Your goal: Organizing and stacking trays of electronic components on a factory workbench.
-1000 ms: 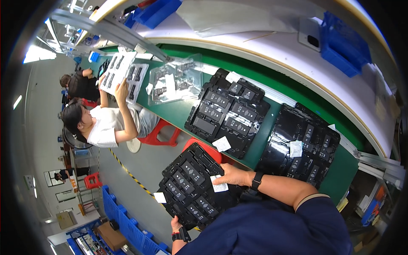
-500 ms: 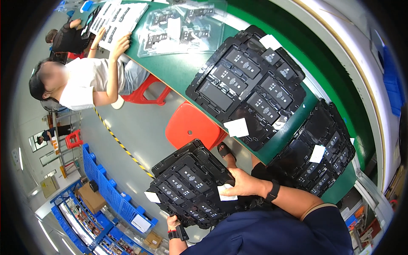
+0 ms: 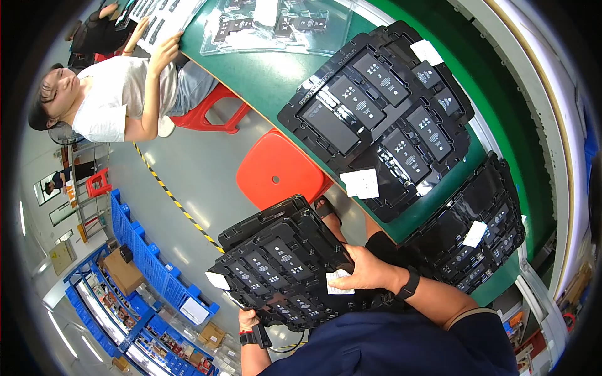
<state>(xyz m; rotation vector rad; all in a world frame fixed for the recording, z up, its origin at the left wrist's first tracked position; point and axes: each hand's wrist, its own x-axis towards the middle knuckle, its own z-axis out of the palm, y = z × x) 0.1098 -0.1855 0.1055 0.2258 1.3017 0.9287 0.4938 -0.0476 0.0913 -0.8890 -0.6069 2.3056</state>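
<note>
Stack of black moulded trays [image 3: 282, 269], lower centre of frame, held off the table and tilted. Right hand [image 3: 370, 272] lies on top of the stack, fingers over a small white slip [image 3: 339, 282]; black band at the wrist. Left hand [image 3: 249, 321] grips the stack's lower edge from beneath, mostly hidden.

Green table [image 3: 276, 75] runs from upper centre to lower right. On it, a black tray stack [image 3: 382, 113] with white labels, upper right of centre; another black stack [image 3: 483, 232] at right, overhanging the table edge.

Red stool [image 3: 276, 169] at centre, beside the table. Seated person in white shirt [image 3: 119, 94], upper left. Blue crates [image 3: 150, 263], lower left.
</note>
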